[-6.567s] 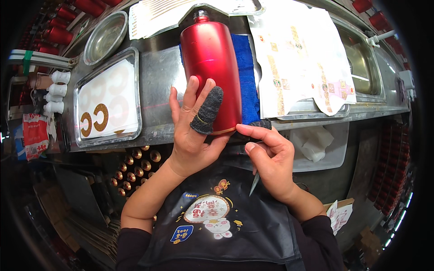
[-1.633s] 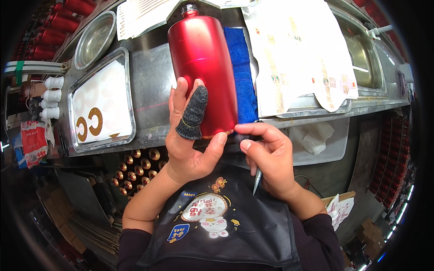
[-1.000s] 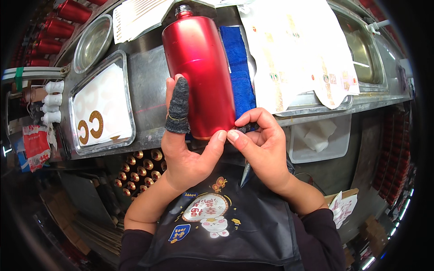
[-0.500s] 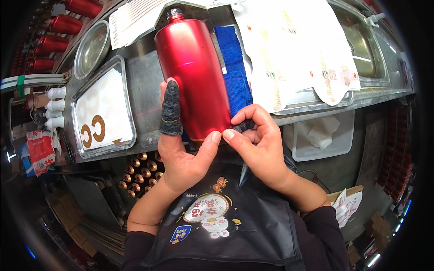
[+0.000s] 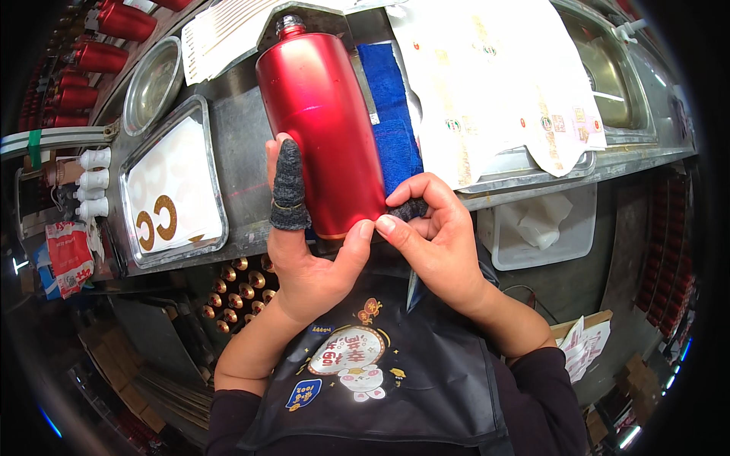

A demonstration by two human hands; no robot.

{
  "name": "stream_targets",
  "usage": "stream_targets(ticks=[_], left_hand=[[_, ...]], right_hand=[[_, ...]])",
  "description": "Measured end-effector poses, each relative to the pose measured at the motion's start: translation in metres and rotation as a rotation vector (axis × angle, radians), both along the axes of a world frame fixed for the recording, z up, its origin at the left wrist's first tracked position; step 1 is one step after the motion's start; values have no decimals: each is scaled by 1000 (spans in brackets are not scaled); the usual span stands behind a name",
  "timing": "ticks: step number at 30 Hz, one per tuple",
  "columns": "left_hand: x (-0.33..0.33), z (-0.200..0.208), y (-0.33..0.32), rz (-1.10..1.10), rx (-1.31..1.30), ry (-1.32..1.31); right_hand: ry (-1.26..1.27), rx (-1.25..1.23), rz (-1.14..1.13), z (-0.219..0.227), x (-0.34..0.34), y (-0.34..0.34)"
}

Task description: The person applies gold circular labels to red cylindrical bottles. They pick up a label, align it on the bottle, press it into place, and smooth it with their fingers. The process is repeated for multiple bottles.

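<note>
A glossy red bottle leans away from me, its threaded neck at the far end and its base toward me. Along its left side lies my left hand, grey cloth wrapped round one finger, thumb pressed at the lower edge. My right hand grips the lower right corner, its thumb tip almost meeting the left thumb; a dark wrap shows on one of its fingers. Below the right palm sticks out a thin pointed metal tip, whose upper part is hidden. Beside the bottle lies a folded blue cloth.
On the left, a metal tray bears a white sheet with gold C-shaped pieces, near a round metal dish. White printed paper covers the right of the bench, by a metal basin. A white bin stands below.
The bottle has shifted very slightly left. Both hands keep nearly the same hold, thumbs together at its lower edge.
</note>
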State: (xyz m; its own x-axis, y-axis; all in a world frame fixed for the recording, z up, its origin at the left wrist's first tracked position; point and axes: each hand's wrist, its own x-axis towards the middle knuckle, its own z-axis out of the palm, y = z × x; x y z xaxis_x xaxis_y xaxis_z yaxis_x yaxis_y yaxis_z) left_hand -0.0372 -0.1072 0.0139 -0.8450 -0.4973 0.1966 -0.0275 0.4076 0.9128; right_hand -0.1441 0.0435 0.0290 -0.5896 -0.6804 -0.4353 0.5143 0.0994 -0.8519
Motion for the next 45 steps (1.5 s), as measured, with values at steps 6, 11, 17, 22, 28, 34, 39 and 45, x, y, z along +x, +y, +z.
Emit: stream_targets(ticks=[6,11,17,22,28,34,39,45], left_hand=[[-2,-2,6,38,-72,23],[-1,-4,6,63,-109,25],[39,1,-4,-13,-231,-44],[54,-3,-5,-41,-588,-154],[44,6,-16,-139,-746,-136],[41,9,-19,-144,-714,-165],[43,3,-18,-129,-605,-159],[47,0,-12,-86,-502,-138]], right_hand=[[8,-10,9,-2,1,2],[11,-50,-47,-2,1,-2],[149,52,19,2,3,-6],[213,89,53,-8,5,-7],[225,-67,-70,-23,5,-10],[261,45,-37,-11,7,-13],[285,84,-9,-2,6,-15],[277,69,-39,-3,8,-17]])
